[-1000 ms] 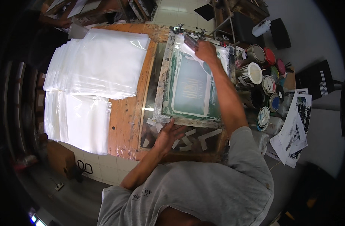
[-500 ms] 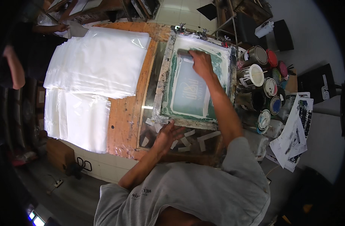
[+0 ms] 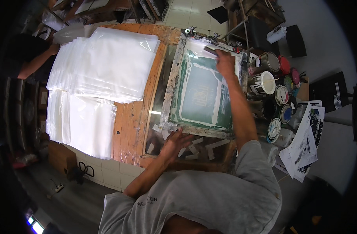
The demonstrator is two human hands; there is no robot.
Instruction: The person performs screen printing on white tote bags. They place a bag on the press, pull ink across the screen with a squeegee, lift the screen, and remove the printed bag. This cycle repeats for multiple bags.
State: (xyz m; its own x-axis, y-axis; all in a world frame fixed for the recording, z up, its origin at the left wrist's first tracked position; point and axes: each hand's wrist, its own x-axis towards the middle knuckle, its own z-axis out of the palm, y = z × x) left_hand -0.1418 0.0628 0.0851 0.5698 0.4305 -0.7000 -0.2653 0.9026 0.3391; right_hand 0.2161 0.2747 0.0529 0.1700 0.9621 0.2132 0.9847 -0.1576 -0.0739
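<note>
A screen-printing frame lies on a glass-topped part of the table, its mesh green around a paler rectangle with a light design. At the far end of the mesh my right hand is closed around a dark-edged squeegee, most of it hidden by the fingers. White ink is smeared along the far and right inner sides. My left hand is at the frame's near left corner, fingers stretched out and apart, the thumb side by the near rail; whether it presses there is unclear.
Stacks of clear plastic sheets cover the wooden table to the left. Clamps hold the frame's far side. Several ink cans crowd the right edge beside printed papers. Another person's arm reaches in at the far left.
My right hand has moved right and slightly away with the squeegee, which is now angled. My left hand remains by the corner. The other person's arm has swung toward the plastic sheets.
</note>
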